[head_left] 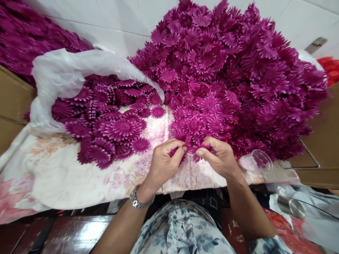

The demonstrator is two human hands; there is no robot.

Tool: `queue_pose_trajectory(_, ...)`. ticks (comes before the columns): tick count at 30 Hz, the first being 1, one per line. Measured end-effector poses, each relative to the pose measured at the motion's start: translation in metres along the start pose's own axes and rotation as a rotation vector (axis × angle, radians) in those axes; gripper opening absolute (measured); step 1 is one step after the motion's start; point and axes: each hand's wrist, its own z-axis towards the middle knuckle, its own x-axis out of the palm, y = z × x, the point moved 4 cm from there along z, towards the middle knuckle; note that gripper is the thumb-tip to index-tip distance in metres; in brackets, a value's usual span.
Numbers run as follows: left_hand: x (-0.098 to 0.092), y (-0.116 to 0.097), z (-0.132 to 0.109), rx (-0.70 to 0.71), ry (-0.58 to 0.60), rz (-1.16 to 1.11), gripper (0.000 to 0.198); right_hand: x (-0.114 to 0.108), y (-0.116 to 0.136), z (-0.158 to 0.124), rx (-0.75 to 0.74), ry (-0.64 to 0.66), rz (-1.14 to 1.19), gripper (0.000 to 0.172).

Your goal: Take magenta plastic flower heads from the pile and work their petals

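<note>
Magenta flower pinched by left hand and right hand at pile edge.

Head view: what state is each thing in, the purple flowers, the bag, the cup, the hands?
small magenta fabric flower: pinched between both hands.
left hand: closed on the flower.
right hand: closed on the flower.
big heap of magenta fabric flowers: piled loose.
white plastic bag: open, flowers spilling out.
clear plastic cup: tipped on its side.
floral cloth: spread out underneath.
</note>
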Motion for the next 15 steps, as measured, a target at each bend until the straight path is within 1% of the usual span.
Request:
queue_pose_trajectory(2, -0.002, -0.004, 0.012, -0.007, -0.071, 0.068, 0.013, -0.017, -0.001, 0.007, -0.030, -0.126, -0.020, 0.027)
queue_pose_trajectory(3, 0.000, -0.006, 0.020, 0.008, -0.093, 0.120, 0.013, -0.027, 0.000, 0.013, -0.062, -0.211, -0.092, 0.025)
queue_pose_trajectory(5, 0.006, -0.010, 0.040, 0.076, -0.130, 0.234, 0.014, -0.044, 0.003, 0.025, -0.151, -0.378, -0.336, 0.021)
queue_pose_trajectory(7, 0.014, -0.011, 0.058, 0.139, -0.144, 0.325, 0.018, -0.054, 0.004, 0.035, -0.239, -0.480, -0.592, 0.017)
queue_pose_trajectory(9, 0.022, -0.009, 0.071, 0.142, -0.106, 0.372, 0.023, -0.056, 0.001, 0.039, -0.292, -0.477, -0.770, 0.018)
queue_pose_trajectory(11, 0.022, -0.006, 0.074, 0.111, -0.085, 0.351, 0.030, -0.055, -0.004, 0.037, -0.306, -0.430, -0.870, 0.025)
queue_pose_trajectory(13, 0.015, -0.006, 0.069, 0.071, -0.089, 0.291, 0.035, -0.055, -0.007, 0.027, -0.321, -0.420, -0.914, 0.027)
queue_pose_trajectory(15, 0.005, -0.006, 0.058, 0.028, -0.112, 0.208, 0.032, -0.054, -0.004, 0.015, -0.356, -0.451, -0.914, 0.025)
